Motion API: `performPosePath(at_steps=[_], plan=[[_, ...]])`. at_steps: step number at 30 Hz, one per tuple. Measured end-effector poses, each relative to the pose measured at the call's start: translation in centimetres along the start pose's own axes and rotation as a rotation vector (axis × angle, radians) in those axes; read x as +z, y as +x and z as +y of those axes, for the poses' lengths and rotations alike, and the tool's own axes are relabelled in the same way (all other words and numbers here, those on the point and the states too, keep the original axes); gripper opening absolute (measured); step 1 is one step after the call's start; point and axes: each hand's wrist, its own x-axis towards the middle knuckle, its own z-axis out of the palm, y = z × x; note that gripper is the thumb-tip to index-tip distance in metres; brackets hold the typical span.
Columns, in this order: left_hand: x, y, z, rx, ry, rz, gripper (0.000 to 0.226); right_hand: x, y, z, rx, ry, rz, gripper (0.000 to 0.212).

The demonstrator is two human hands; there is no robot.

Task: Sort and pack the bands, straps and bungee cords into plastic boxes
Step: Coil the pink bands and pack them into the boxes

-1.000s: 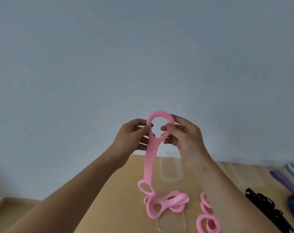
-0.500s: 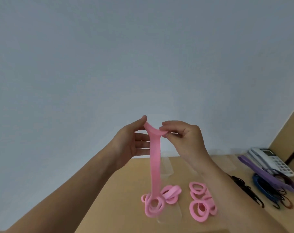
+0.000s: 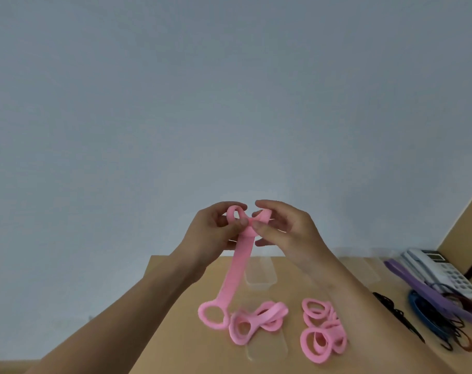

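The left hand (image 3: pixel 216 228) pinches the top end of a long pink strap (image 3: pixel 233 273), its grip clenched on a small loop that curls over the forefinger, and it is raised well above the wooden surface (image 3: pixel 175 333). From that pinch the strap hangs down and slightly leftward, and its lower ring (image 3: pixel 212 315) rests on the surface just left of a folded pink strap (image 3: pixel 256 321) lying there. To the right of the hanging strap, the right hand (image 3: pixel 286 230) grips the other half of the twisted top end between thumb and fingers, almost touching the left hand. A clear plastic box (image 3: pixel 260 273) stands behind the strap, near the wall, and another clear piece lies partly under the folded one. Right of the strap sits a pile of pink bands (image 3: pixel 322 329); further right lie a black cord (image 3: pixel 396 314), then purple bands (image 3: pixel 429 290) and dark cords beside a grey telephone (image 3: pixel 442 271). The step looks like folding the strap into a compact bundle; to do it well, the hands should probably keep the twist flat, gather the hanging length evenly loop on loop, and hold tension so the springy material does not uncoil before it goes into a box with the other pink ones.
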Motion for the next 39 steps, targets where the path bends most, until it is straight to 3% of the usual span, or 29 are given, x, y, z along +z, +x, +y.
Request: performPosePath(at_steps=[3,9,13,17,23,28,34,39], plan=[[1.3,0.3,-0.1,0.054,0.045,0.022,0.023,-1.3,0.2,0.4,0.067,0.133,-0.043,0.032],[4.1,1.0,-0.7,0.052,0.066,0.053,0.031,-3.8,0.5,1.7,0.005,0.042,-0.026,0.028],[5.4,1.1,-1.2,-0.081,-0.041,-0.02,0.03,-4.7,0.5,2.9,-0.126,-0.123,0.086,0.019],[6.6,1.3,-1.4,-0.236,0.103,-0.029,0.049,-5.3,0.2,4.3,-0.328,-0.291,0.182,0.016],[8.2,1.5,-1.1,-0.25,-0.011,-0.137,0.048,-6.5,-0.3,6.5,-0.663,-0.499,0.228,0.021],[8.9,1.7,-1.1,-0.296,-0.118,-0.161,0.048,-7.9,-0.8,6.7,-0.665,-0.459,0.163,0.019],[9.3,1.7,-1.6,-0.271,-0.109,-0.193,0.027,-8.9,-1.5,6.3,-0.569,-0.386,0.094,0.018],[9.6,1.5,-2.0,-0.239,-0.092,-0.095,0.031,-8.8,-2.1,6.1,-0.406,-0.239,0.105,0.011]])
